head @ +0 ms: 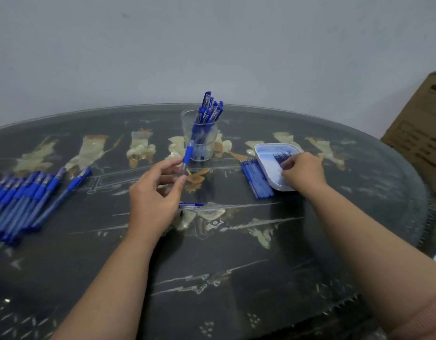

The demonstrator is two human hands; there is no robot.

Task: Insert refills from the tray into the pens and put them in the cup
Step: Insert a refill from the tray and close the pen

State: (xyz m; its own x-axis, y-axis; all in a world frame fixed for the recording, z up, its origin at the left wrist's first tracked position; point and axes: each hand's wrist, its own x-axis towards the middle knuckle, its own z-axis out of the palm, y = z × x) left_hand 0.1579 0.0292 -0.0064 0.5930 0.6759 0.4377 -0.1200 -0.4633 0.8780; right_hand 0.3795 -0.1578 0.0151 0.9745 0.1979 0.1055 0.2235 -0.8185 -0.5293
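Observation:
My left hand [155, 192] holds a pen barrel [187, 155] with a blue grip upright between thumb and fingers, just in front of the clear cup [199, 137]. Several finished blue pens stand in that cup. My right hand [301, 171] reaches into the white tray [266, 153], with its fingers curled over the dark refills [282, 157] lying there. A blue pen cap [191, 205] lies on the table beside my left hand. Whether a refill is pinched is hidden by the fingers.
A row of several blue pens [23, 197] lies at the table's left. A bundle of blue pen parts [257, 179] lies against the tray's left side. A cardboard box [420, 133] stands beyond the table's right edge. The dark table [224, 266] has an inlaid pattern.

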